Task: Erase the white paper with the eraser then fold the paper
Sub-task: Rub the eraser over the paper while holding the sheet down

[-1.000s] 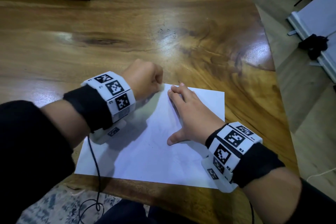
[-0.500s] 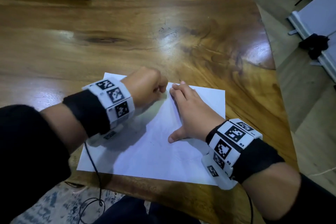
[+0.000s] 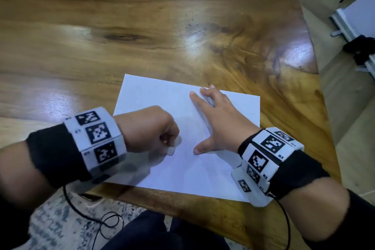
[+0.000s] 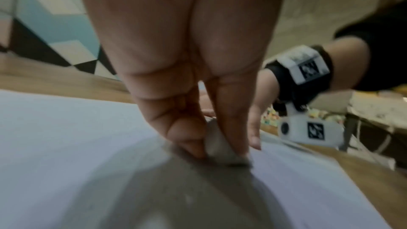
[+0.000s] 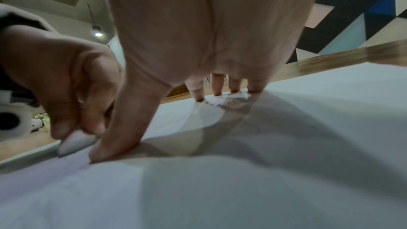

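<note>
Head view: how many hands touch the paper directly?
1. The right hand lies flat on the white paper, fingers spread. The left hand pinches the eraser, which meets the sheet.

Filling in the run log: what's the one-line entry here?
phase: erasing | left hand: pinching eraser | right hand: flat on paper

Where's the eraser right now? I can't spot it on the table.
The small white eraser is pinched in the left hand, its tip down on the white paper sheet, just left of the right hand's thumb in the head view.
</note>
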Tool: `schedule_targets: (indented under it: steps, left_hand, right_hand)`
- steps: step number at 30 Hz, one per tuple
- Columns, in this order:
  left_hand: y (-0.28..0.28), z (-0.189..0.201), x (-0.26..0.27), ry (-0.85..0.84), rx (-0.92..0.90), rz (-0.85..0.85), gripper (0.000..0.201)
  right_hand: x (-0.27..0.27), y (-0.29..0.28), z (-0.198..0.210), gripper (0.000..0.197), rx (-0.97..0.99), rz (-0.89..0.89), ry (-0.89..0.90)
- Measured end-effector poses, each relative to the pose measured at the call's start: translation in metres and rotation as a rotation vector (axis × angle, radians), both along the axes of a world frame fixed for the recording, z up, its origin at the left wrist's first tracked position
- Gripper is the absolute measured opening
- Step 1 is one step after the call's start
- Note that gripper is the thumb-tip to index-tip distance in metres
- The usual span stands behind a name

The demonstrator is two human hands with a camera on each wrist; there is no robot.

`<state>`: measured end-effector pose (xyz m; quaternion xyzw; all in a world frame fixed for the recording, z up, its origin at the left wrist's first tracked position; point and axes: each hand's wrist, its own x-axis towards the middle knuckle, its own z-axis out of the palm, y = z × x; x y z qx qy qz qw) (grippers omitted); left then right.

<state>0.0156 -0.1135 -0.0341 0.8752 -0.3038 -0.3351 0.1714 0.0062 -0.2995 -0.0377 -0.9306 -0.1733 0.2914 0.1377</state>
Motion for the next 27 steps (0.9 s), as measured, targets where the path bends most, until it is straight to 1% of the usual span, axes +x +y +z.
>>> schedule_targets:
  steps: [1,2,4,5,6,7,8,10,11,12,13,14,16,17,18,19,20,22,23,24,25,27]
  left_hand:
    - [-0.001,0.001,0.006,-0.020,0.004,0.021,0.001]
    - [-0.005,0.000,0.014,-0.091,-0.008,0.085,0.005]
    - [-0.014,0.000,0.028,-0.298,-0.036,0.275,0.011]
    - [-0.017,-0.002,0.031,-0.372,-0.052,0.339,0.010]
    - [-0.017,-0.005,0.029,-0.415,-0.071,0.336,0.007]
    - [-0.013,-0.007,0.021,-0.418,-0.102,0.289,0.005]
    - [-0.007,-0.009,0.011,-0.371,-0.123,0.204,0.009]
    - [0.004,-0.007,-0.009,-0.201,-0.149,0.042,0.018]
    - [0.006,-0.005,-0.014,-0.119,-0.118,-0.005,0.018]
    - [0.007,-0.005,-0.012,-0.075,-0.079,-0.027,0.015]
    - [0.003,-0.002,-0.005,-0.083,-0.058,-0.015,0.008]
    - [-0.003,-0.002,0.005,-0.123,-0.045,0.035,0.004]
    - [-0.016,-0.001,0.023,-0.262,-0.029,0.216,0.009]
    - [-0.020,-0.002,0.028,-0.341,-0.040,0.285,0.008]
    - [-0.022,-0.004,0.028,-0.399,-0.064,0.288,0.005]
    - [-0.021,-0.003,0.021,-0.403,-0.088,0.245,0.004]
    - [-0.017,-0.004,0.012,-0.347,-0.106,0.170,0.009]
    - [-0.009,-0.001,-0.006,-0.139,-0.078,0.008,0.015]
    - [-0.007,0.002,-0.008,-0.051,-0.032,-0.045,0.011]
    - [-0.005,0.003,-0.004,-0.023,-0.001,-0.060,0.005]
    - [-0.005,0.002,0.004,-0.048,0.014,-0.028,0.006]
    - [-0.006,-0.002,0.023,-0.193,0.027,0.146,0.014]
  right_hand:
    - [0.000,0.000,0.000,0.126,-0.003,0.002,-0.003]
    - [0.000,0.001,-0.001,0.126,-0.007,0.003,-0.008]
    - [-0.001,0.001,-0.001,0.127,-0.015,0.003,-0.015]
    - [-0.001,0.001,-0.001,0.127,-0.016,0.000,-0.017]
    - [0.000,0.001,-0.001,0.127,-0.015,-0.002,-0.016]
    - [0.000,0.001,-0.001,0.127,-0.013,-0.002,-0.012]
    - [0.000,0.001,-0.001,0.127,-0.009,-0.005,-0.007]
    - [-0.001,0.001,-0.002,0.127,0.000,-0.016,0.000]
    - [-0.001,0.001,-0.002,0.128,-0.001,-0.016,-0.001]
    - [-0.001,0.001,-0.002,0.128,-0.007,-0.011,-0.005]
    - [-0.001,0.002,-0.003,0.128,-0.013,-0.005,-0.010]
    - [-0.001,0.002,-0.003,0.128,-0.016,-0.002,-0.010]
    - [-0.001,0.002,-0.001,0.128,-0.019,-0.003,-0.008]
    - [-0.001,0.002,-0.001,0.128,-0.021,-0.003,-0.009]
    - [-0.001,0.002,-0.001,0.128,-0.024,0.000,-0.010]
    - [-0.001,0.002,-0.001,0.127,-0.029,0.004,-0.008]
    - [-0.001,0.002,-0.001,0.127,-0.030,0.005,-0.007]
    - [0.000,0.001,-0.002,0.128,-0.026,0.000,-0.008]
    - [-0.001,0.001,-0.002,0.128,-0.028,0.001,-0.008]
    - [-0.001,0.001,-0.002,0.128,-0.030,0.004,-0.009]
    - [-0.001,0.001,-0.003,0.128,-0.030,0.006,-0.012]
    - [-0.001,0.001,-0.003,0.128,-0.028,-0.003,-0.016]
